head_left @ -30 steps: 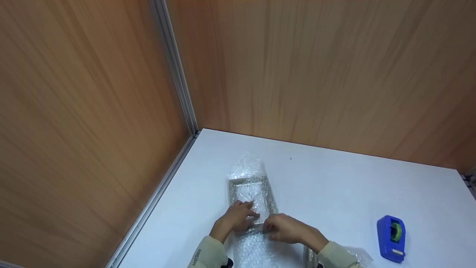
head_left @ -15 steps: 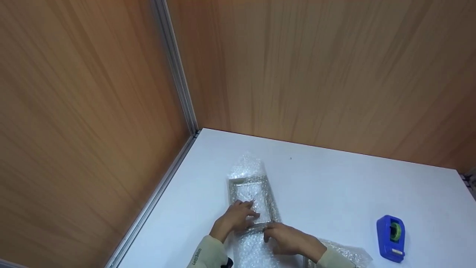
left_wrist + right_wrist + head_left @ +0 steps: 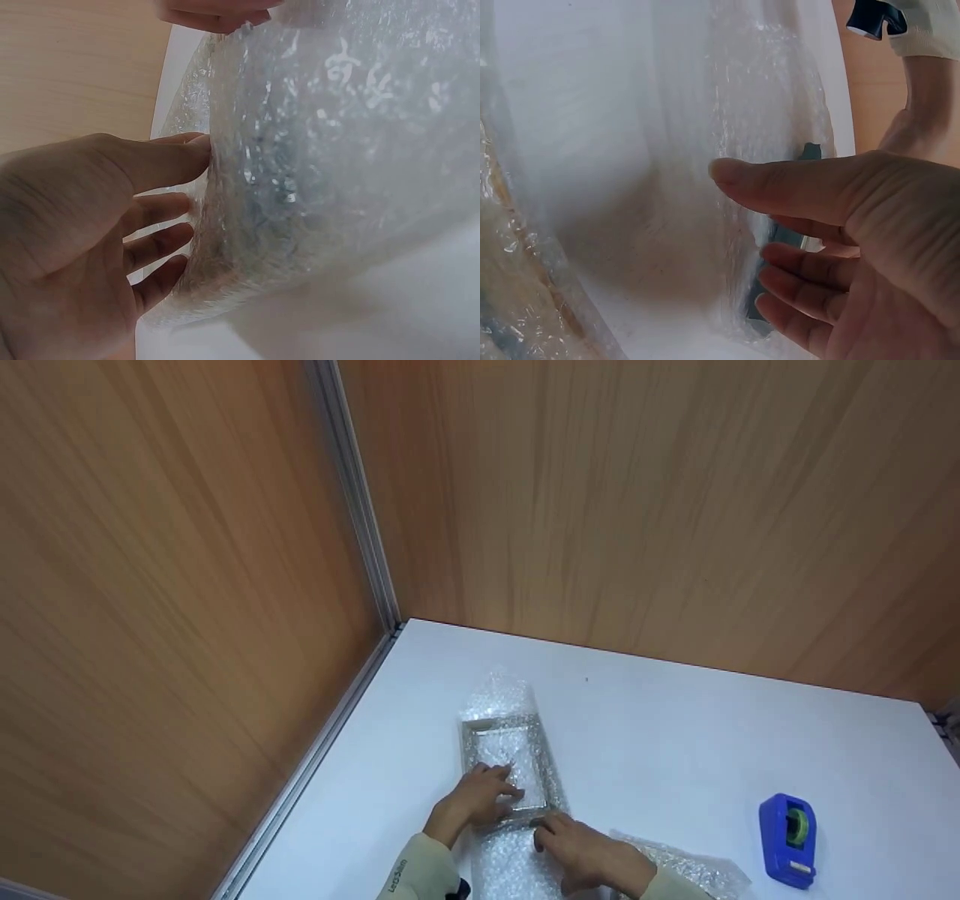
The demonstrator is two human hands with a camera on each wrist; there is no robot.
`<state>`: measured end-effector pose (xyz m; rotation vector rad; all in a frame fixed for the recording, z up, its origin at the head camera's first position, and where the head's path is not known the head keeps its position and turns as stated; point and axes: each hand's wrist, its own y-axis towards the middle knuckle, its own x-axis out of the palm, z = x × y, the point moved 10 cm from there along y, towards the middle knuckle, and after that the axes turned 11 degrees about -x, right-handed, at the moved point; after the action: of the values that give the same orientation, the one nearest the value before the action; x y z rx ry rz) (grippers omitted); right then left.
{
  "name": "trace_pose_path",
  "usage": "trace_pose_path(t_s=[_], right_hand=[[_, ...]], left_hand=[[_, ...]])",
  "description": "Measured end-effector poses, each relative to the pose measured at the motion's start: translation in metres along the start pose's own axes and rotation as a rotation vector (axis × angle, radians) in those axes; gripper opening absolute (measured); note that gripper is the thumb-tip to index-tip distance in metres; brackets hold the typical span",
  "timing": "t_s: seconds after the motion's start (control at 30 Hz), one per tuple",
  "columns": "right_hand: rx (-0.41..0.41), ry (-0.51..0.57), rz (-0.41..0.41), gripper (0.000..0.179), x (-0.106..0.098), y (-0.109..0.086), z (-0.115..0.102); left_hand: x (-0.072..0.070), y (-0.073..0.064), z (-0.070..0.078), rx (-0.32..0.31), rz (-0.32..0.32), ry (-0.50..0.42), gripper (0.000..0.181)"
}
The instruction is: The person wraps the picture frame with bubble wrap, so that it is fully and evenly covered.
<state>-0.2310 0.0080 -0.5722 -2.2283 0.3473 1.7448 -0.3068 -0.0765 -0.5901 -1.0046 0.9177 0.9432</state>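
Note:
A frame (image 3: pixel 551 769) lies flat on the white table, covered in bubble wrap. One flap of bubble wrap (image 3: pixel 496 697) reaches past its far end, and a longer length runs toward me from its near end. My left hand (image 3: pixel 476 797) rests on the left part of the frame with fingers spread; in the left wrist view its fingertips (image 3: pixel 199 150) touch the wrap's edge. At the near right corner is my right hand (image 3: pixel 581 847), fingers loosely bent over the wrap. The right wrist view shows its thumb extended and apart from the other fingers, with nothing pinched.
Another bubble-wrapped item (image 3: pixel 697 870) lies by my right forearm, partly hidden by it. Farther right stands a blue tape dispenser (image 3: pixel 787 840) with a green roll. Wood-grain panels (image 3: pixel 645 510) border the table at the back and left.
My right hand has moved toward me and slightly right along the frame's near corner, its pinched fingers loosening. More of the second wrapped item shows. The left hand stays still.

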Motion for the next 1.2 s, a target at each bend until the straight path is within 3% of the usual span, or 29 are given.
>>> trace_pose_path(t_s=[0.2,0.33,0.57,0.77,1.03,1.2], right_hand=[[0.02,-0.11,-0.048,0.059,0.006,-0.003,-0.001],[-0.002,-0.104,-0.013,0.053,0.005,-0.003,-0.002],[-0.093,-0.002,0.087,0.026,-0.003,-0.005,-0.006],[-0.075,0.158,0.08,0.007,-0.003,-0.002,0.002],[-0.043,0.328,0.156,0.003,-0.013,-0.002,0.017],[-0.051,0.409,0.189,0.005,-0.021,-0.001,0.022]], left_hand=[[-0.001,-0.002,-0.001,-0.009,-0.001,-0.008,0.033],[-0.001,-0.003,0.0,-0.007,0.003,0.002,0.032],[-0.003,-0.004,0.003,0.03,0.015,0.015,0.031],[-0.004,-0.004,0.001,0.025,-0.011,-0.004,0.031],[-0.002,0.0,-0.004,0.002,-0.102,-0.085,0.032],[-0.003,0.004,-0.009,0.001,-0.144,-0.203,0.04]])
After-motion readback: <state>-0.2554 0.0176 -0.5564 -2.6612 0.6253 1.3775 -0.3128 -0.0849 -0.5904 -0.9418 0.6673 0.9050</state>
